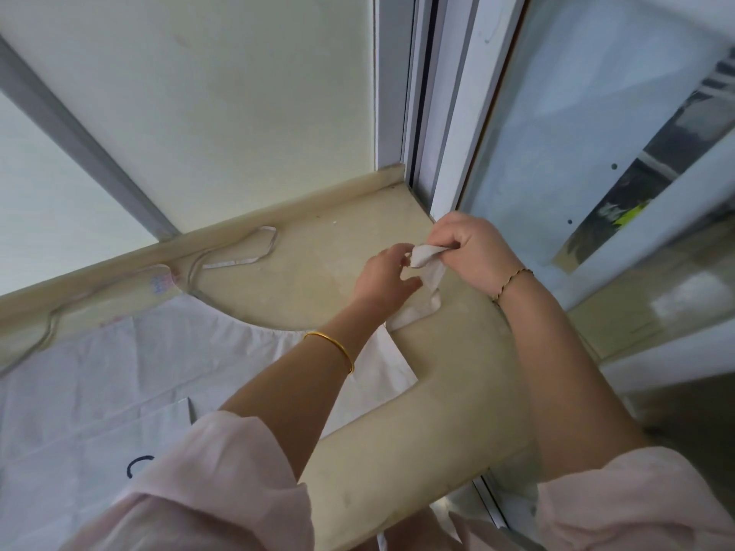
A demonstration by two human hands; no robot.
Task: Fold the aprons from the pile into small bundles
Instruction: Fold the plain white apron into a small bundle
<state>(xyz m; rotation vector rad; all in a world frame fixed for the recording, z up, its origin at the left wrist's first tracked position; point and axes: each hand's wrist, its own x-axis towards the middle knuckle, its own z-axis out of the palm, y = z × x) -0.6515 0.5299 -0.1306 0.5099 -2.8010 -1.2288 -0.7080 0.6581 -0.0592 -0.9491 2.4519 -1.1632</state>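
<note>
Apron cloth spread toward 8 o'clock looks light and limp, best gathered by its strap, which the right hand pinches near 3 o'clock, left hand loose-fingered just beside it.

Both forearms reach forward, the right hand curled, pinching an apron strap, the left hand loose-fingered just beside it.

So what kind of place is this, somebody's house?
Probably a home, though I can't be sure: there is a beige sill, a sliding glass window beside it, and a white apron spread on the sill.
</note>
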